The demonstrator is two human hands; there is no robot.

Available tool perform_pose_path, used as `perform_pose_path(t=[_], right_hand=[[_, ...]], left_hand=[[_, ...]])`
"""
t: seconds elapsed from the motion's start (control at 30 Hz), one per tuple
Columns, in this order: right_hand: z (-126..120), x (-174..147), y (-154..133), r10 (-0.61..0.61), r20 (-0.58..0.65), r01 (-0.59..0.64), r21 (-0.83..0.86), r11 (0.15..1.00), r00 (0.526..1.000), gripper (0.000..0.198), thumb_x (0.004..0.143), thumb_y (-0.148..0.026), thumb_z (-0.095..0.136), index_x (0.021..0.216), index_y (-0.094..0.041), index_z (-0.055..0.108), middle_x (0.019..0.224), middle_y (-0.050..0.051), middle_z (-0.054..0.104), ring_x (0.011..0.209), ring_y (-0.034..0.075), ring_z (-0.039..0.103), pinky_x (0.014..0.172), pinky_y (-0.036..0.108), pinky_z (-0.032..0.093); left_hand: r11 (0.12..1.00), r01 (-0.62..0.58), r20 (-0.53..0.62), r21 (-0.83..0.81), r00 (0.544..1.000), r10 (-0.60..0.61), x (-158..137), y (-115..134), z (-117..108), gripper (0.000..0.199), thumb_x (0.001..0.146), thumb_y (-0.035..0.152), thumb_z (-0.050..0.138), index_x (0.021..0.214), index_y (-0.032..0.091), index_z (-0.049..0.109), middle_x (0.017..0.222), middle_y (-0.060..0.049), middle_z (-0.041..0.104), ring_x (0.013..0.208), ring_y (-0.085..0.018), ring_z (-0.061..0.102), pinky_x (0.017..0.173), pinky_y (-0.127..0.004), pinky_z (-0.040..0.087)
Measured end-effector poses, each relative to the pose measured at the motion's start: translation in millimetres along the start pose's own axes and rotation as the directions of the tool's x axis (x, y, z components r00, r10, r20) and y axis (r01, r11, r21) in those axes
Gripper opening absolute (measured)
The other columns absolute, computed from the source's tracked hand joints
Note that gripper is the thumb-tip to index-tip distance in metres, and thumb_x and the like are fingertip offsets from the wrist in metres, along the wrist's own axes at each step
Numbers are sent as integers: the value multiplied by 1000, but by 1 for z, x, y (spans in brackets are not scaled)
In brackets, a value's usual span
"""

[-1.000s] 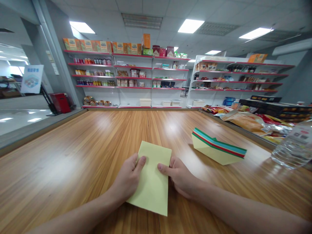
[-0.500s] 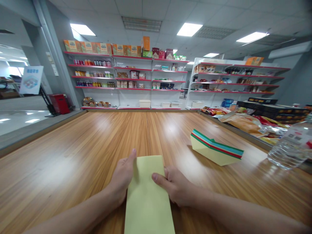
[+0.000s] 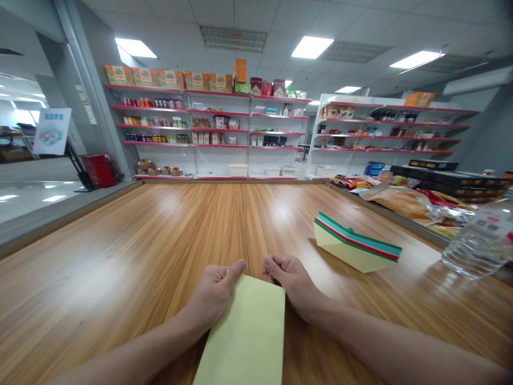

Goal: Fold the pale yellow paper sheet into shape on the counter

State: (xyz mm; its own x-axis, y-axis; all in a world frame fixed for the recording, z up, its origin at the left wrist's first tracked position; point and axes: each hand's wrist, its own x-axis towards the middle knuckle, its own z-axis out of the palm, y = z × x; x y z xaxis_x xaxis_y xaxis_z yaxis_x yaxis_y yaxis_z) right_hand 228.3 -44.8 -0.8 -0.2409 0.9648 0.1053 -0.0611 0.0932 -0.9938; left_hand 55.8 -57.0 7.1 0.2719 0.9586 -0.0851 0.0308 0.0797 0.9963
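Note:
A pale yellow sheet of paper (image 3: 250, 331), which looks folded into a long strip, stands out toward me over the wooden table. My left hand (image 3: 212, 294) is closed on its upper left edge, thumb on top and fingers curled beneath. By the upper right corner is my right hand (image 3: 290, 283), its fingers curled in and thumb pressed against them; nothing shows in its grip. Off to the right sits a folded paper boat (image 3: 356, 248), pale yellow with green, blue and red stripes along its top edge.
A clear plastic bottle (image 3: 476, 240) stands at the right side of the wooden table (image 3: 180, 230). Snack bags (image 3: 404, 203) and black boxes (image 3: 444, 179) lie beyond the table's right edge. Stocked shelves (image 3: 218, 115) line the back.
My right hand has let go of the paper's right edge and moved slightly up beyond its corner. The paper has tilted and come lower, while my left thumb has folded over its edge.

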Motion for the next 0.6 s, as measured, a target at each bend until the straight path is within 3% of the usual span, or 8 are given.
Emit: perform_pose_path(t=[0.07, 0.13, 0.23, 0.43, 0.6], right_hand=[[0, 0, 0, 64, -1, -63, 144, 987, 998, 46, 81, -56, 48, 74, -12, 60, 57, 0, 55, 49, 10, 49, 47, 21, 35], [-1, -1, -1, 102, 90, -121, 235, 964, 991, 50, 79, -59, 48, 81, -11, 62, 65, 4, 61, 58, 15, 57, 56, 26, 42], [-2, -3, -2, 113, 199, -146, 163, 976, 973, 43, 73, -51, 62, 80, -9, 63, 67, 6, 63, 60, 16, 58, 58, 27, 43], [-2, -2, -1, 142, 128, -146, 20, 989, 981, 43, 73, -52, 61, 70, -9, 60, 58, 3, 59, 45, 10, 51, 43, 21, 35], [1, -4, -6, 176, 124, -185, 66, 981, 977, 39, 75, -47, 61, 74, -8, 62, 62, 5, 61, 49, 11, 55, 46, 22, 40]], left_hand=[[1000, -11, -45, 8, 999, 11, 2, 0, -1, 57, 69, 65, 51, 48, 12, 55, 41, -2, 52, 37, -12, 47, 37, -22, 30], [1000, -15, -78, 5, 997, 16, 3, 0, -3, 56, 69, 65, 51, 49, 12, 56, 42, -1, 52, 37, -13, 47, 37, -22, 30], [1000, -18, -49, -13, 999, 18, 2, -1, -5, 51, 72, 59, 53, 54, 12, 58, 46, -1, 55, 41, -13, 49, 40, -22, 31], [989, -6, 150, -150, 988, 29, -3, 2, -7, 29, 68, 37, 70, 78, 10, 64, 68, -6, 66, 57, -14, 58, 53, -23, 41], [993, -18, 20, -121, 1000, 21, -1, 1, -6, 29, 71, 38, 67, 68, 9, 63, 57, -4, 63, 47, -12, 53, 46, -22, 37]])
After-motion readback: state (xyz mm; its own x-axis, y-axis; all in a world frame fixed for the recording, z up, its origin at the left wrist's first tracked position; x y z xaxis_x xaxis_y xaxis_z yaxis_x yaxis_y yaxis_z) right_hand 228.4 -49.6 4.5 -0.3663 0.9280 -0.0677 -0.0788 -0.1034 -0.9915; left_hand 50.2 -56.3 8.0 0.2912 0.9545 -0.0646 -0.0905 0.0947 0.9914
